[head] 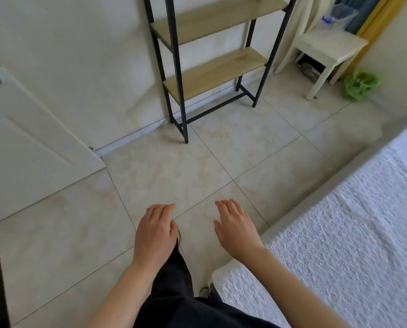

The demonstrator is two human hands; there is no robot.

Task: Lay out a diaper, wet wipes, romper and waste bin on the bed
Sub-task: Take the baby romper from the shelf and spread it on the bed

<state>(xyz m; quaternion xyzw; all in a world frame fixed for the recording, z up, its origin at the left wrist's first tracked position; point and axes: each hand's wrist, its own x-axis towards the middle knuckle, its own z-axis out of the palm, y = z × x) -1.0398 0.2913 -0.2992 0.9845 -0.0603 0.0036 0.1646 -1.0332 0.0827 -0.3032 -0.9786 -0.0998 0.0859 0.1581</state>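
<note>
My left hand (155,233) and my right hand (235,228) hover palm-down over the tiled floor, fingers spread, holding nothing. The bed (339,245) with a white textured cover fills the lower right, its corner beside my right forearm. A small green waste bin (361,85) lined with a green bag stands on the floor at the far right, next to a white stool. I see no diaper, wet wipes or romper.
A black-framed shelf unit with wooden boards (212,72) stands against the wall ahead. A white stool (328,50) carries a clear plastic bag (342,14). A white door (20,138) stands open at left. My dark trouser leg is below the hands.
</note>
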